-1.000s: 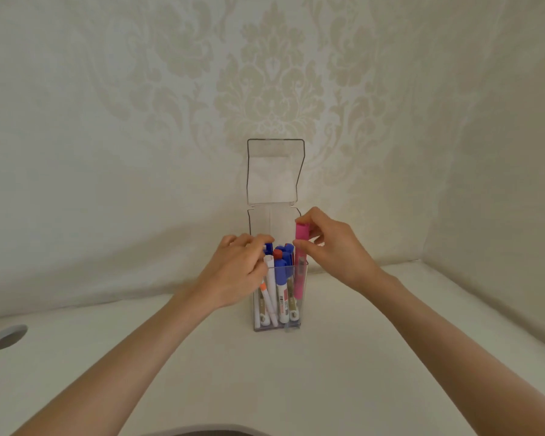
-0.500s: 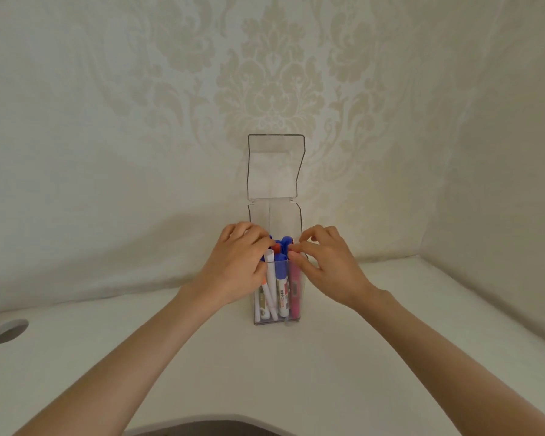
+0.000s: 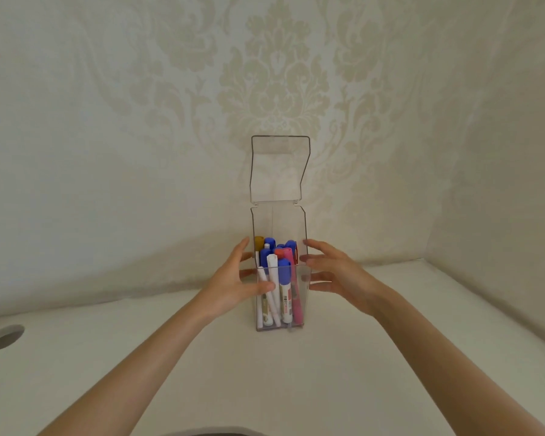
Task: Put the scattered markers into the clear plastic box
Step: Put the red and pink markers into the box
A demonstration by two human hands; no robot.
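Markers (image 3: 280, 278) stand bunched upright inside the clear plastic box (image 3: 299, 309), which sits on the pale desk (image 3: 265, 372) close to the patterned wall (image 3: 139, 121). Going from the left: a round cable hole (image 3: 3, 337) is cut into the desk's far left edge, well apart from everything else. Next comes the left hand (image 3: 233, 284), fingers spread and curved against the box's left wall, the thumb lying across its front face; it seems to be steadying the box, not gripping a marker. In the box itself I can pick out a yellow cap (image 3: 259, 242) at the back left, several blue caps, a white marker (image 3: 272, 284) leaning at the front, a blue-capped white one beside it, and a pink marker (image 3: 296, 305) along the right side. The hinged lid (image 3: 280, 169) stands open, tilted back toward the wall. On the right, the right hand (image 3: 334, 272) is open with fingers extended at the box's right wall, touching or just beside it; I cannot tell which. It holds nothing.

No loose marker shows anywhere on the desk in view, so the gathering looks finished or nearly so. What may remain, by my judgement, is settling the markers low enough and swinging the lid down, though the task sentence does not ask for closing.
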